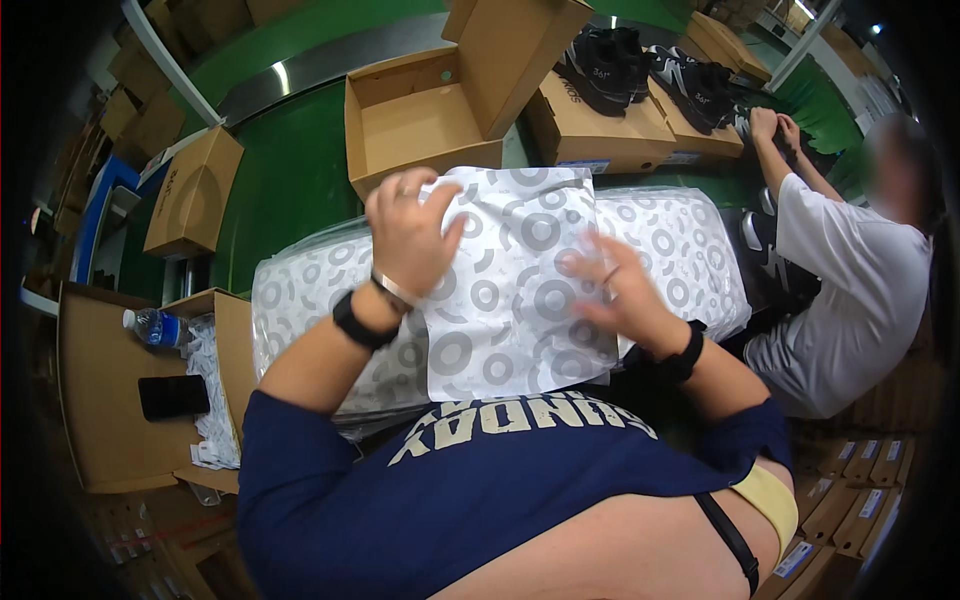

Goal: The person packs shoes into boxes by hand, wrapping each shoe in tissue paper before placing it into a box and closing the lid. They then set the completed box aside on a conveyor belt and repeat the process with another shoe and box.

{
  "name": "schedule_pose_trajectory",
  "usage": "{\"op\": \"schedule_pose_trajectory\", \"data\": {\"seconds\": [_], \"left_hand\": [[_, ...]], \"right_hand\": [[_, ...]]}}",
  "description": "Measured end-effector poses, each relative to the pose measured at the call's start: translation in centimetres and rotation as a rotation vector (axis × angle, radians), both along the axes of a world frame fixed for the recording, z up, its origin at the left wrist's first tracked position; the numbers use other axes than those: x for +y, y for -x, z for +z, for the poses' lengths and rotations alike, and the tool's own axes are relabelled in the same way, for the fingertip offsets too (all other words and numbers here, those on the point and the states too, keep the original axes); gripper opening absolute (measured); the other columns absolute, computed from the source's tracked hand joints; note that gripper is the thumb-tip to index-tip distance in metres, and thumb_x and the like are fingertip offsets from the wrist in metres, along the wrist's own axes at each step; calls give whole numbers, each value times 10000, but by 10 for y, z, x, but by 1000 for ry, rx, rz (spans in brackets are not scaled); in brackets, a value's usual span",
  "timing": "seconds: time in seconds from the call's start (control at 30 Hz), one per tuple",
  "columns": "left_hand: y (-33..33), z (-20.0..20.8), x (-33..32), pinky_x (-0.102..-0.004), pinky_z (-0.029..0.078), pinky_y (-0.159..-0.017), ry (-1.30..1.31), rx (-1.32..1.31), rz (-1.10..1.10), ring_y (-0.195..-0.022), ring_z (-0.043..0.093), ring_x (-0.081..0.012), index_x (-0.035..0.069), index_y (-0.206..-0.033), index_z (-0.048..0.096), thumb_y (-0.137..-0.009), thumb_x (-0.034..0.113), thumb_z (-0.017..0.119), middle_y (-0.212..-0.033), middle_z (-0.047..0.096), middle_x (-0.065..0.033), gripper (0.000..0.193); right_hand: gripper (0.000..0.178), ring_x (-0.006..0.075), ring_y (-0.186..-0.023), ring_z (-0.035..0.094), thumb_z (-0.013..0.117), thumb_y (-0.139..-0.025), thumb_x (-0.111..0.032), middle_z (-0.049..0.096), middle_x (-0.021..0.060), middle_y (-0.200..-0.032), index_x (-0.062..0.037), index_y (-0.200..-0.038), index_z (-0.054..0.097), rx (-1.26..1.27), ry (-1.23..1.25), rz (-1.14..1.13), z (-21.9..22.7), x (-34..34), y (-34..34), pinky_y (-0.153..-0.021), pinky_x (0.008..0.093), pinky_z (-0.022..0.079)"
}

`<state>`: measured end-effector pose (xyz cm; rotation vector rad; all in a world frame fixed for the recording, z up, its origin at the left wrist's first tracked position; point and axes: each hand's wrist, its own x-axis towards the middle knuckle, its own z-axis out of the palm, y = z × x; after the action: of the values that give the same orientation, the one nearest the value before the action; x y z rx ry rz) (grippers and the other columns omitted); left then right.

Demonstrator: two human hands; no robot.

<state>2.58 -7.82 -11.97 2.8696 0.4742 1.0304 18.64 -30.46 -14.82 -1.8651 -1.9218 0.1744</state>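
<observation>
A sheet of white tissue paper (510, 310) printed with grey circles lies on top of a wrapped stack of the same paper (680, 250). My left hand (408, 238) grips the sheet's upper left edge and lifts it. My right hand (618, 292) rests flat on the sheet's right side, fingers spread. Just beyond the stack stands an open brown shoe box (420, 125) with its lid up and nothing visible inside.
Behind the open box run a green conveyor (290, 180) and more boxes holding black shoes (610, 60). A co-worker in a white shirt (850, 290) works at the right. On my left, a cardboard surface (100, 400) carries a water bottle (155, 328) and a black phone (173, 396).
</observation>
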Motion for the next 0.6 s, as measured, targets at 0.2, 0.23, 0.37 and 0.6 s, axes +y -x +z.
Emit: {"op": "schedule_pose_trajectory", "data": {"seconds": [0.2, 0.23, 0.37, 0.6], "left_hand": [[42, -61, -45, -321, 241, -1009, 1559, 0, -132, -1208, 293, -261, 45, -1329, 210, -662, 114, 628, -1316, 283, -164, 790], [45, -70, -42, -316, 253, -1002, 1439, -77, -150, -1201, 304, -251, 49, -1334, 206, -651, 77, 595, -1313, 286, -152, 787], [65, -43, 0, -358, 396, -935, 1375, -420, -262, -1160, 404, -264, 71, -1339, 182, -612, 41, 508, -1288, 320, -152, 798], [-12, 50, 167, -392, 480, -811, 1650, -535, -332, -1025, 513, -295, 91, -1323, 204, -775, 87, 426, -1161, 440, -204, 592]], "right_hand": [[925, 241, -1149, 400, 727, -618, -162, 400, 189, -1235, 38, -1329, 170, 1133, 323, -286, -22, 2, 6, -970, 302, 308], [931, 243, -1145, 406, 725, -615, -164, 406, 185, -1233, 37, -1330, 165, 1148, 315, -310, -23, 8, 13, -973, 301, 305], [897, 216, -1119, 427, 717, -621, -135, 432, 147, -1215, 18, -1324, 180, 1069, 133, -168, -2, 62, 20, -961, 313, 326], [708, 207, -922, 559, 653, -689, -134, 541, 146, -1079, 35, -1273, 290, 921, -50, -274, 83, 242, -45, -798, 269, 455]]}}
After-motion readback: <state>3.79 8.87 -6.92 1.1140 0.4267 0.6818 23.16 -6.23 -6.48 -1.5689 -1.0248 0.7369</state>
